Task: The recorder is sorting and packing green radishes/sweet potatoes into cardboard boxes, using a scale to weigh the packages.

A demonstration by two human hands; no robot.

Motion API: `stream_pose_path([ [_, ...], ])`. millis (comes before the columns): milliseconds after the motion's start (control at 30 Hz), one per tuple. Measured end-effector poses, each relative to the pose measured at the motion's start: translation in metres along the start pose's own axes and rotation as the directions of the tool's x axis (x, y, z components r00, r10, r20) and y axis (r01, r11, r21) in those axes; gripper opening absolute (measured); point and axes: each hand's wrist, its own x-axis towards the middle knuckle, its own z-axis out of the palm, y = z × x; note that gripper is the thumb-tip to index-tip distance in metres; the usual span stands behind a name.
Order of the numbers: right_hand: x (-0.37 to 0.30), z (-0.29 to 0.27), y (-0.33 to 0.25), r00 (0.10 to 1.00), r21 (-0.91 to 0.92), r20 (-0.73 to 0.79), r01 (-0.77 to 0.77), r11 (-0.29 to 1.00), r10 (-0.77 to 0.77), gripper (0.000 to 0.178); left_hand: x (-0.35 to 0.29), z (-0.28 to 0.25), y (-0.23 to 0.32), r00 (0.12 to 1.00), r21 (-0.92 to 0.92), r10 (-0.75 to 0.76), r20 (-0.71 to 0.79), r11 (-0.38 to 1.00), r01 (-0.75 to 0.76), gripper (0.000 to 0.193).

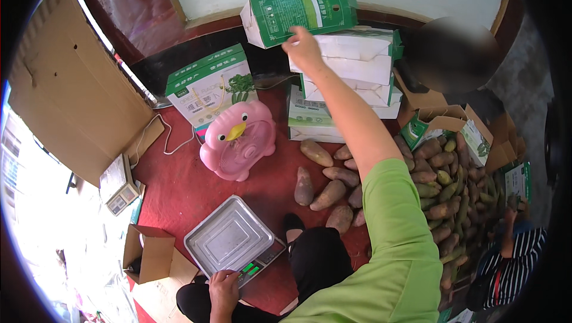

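Observation:
My right arm, in a light green sleeve, stretches to the far side. There my right hand [305, 50] grips the near edge of a green and white carton [301, 14], which tilts over the top of a carton stack [348, 55]. My left hand [224, 290] rests by my knee with curled fingers, against the front edge of a weighing scale [253, 270]. I see nothing in it. The scale carries a bare silver metal tray [229, 231] and shows a lit green display. Just beyond stands a pink plastic stool [253, 141] with a duck-like face.
Brownish tubers [329, 195] lie loose on the red floor [173, 186], with a large heap [444, 180] at right. An upright carton [214, 82] stands far left of the stack. Left are a cardboard sheet [71, 85], second scale [119, 186] and small box [149, 254]. Someone in stripes [518, 257] is at right.

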Motion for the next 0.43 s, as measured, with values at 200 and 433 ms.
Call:
stream_pose_path([
  [200,0.064,-0.046,0.033,0.988,-0.224,-0.139,-0.103,0.969,0.073,0.053,0.006,0.003,-0.003,0.999,0.01,-0.003,0.041,1.0,0.002,0.012],
  [433,0.073,-0.037,-0.003,0.944,-0.62,0.271,0.023,0.784,0.188,0.064,0.012,0.003,-0.003,0.996,0.02,-0.05,0.08,0.999,0.048,0.011],
])
